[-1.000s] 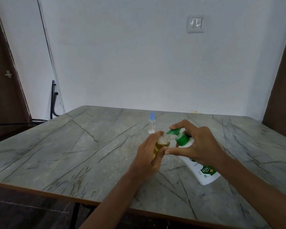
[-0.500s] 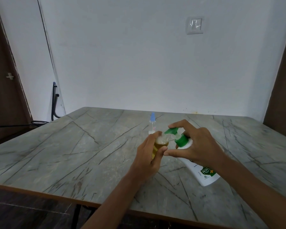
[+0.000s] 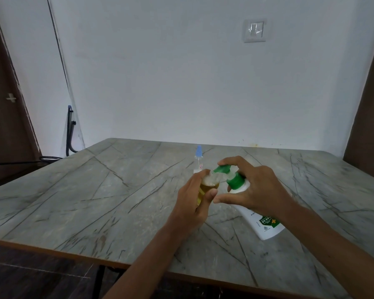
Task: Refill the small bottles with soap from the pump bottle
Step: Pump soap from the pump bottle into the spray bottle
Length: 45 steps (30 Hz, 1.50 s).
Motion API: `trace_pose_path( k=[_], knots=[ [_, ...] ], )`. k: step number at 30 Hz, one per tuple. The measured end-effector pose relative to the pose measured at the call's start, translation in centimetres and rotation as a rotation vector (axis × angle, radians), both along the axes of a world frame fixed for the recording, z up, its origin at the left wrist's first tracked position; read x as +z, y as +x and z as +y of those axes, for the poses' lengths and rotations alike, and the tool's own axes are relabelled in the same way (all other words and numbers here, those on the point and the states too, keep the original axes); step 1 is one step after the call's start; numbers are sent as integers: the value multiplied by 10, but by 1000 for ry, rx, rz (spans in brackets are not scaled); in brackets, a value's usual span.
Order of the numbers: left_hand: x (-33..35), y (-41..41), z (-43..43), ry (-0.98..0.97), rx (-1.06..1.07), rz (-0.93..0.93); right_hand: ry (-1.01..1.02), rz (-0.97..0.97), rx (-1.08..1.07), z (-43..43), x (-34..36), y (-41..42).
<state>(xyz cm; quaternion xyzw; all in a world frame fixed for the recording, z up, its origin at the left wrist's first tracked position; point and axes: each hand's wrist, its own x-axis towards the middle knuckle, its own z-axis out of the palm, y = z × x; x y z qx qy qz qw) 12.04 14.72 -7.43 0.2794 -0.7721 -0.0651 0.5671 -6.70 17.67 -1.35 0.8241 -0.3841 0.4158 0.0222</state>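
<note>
The pump bottle (image 3: 266,223) is slanted over the table (image 3: 95,190). Its long axis runs from the white base, low on the right, up and left to the green spout (image 3: 221,169). The spout points at the mouth of the small bottle (image 3: 209,184). Your right hand (image 3: 257,186) covers the middle of the pump bottle, so you see only the green collar, part of the shoulder and the labelled lower end. I cannot tell whether the base touches the table. That hand's grip is curled round the neck, forefinger on top of the pump head and thumb underneath. Your left hand (image 3: 194,201) has its grip closed round the small bottle, just left of the spout. It hides the lower part and leaves only yellow liquid with pale foam on top in sight. Counted, there are two small bottles and one pump bottle. The other bottle (image 3: 198,158), clear with a blue cap, stands upright on the table just behind your left hand; its base is partly hidden.
</note>
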Motion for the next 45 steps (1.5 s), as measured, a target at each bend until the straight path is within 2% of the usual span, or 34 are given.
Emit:
trace_pose_path(
  k=[11,24,33,45],
  knots=[
    [0,-2,2,25,16,6,-10,54,-12,-2,-2,-2],
    [3,3,4,-32,-10,-57,62,-108,96,-2,1,-2],
    [6,3,6,-24,17,-37,40,-3,45,0,-2,-4],
    [3,2,5,-39,-27,-42,36,-75,99,0,1,-3]
  ],
)
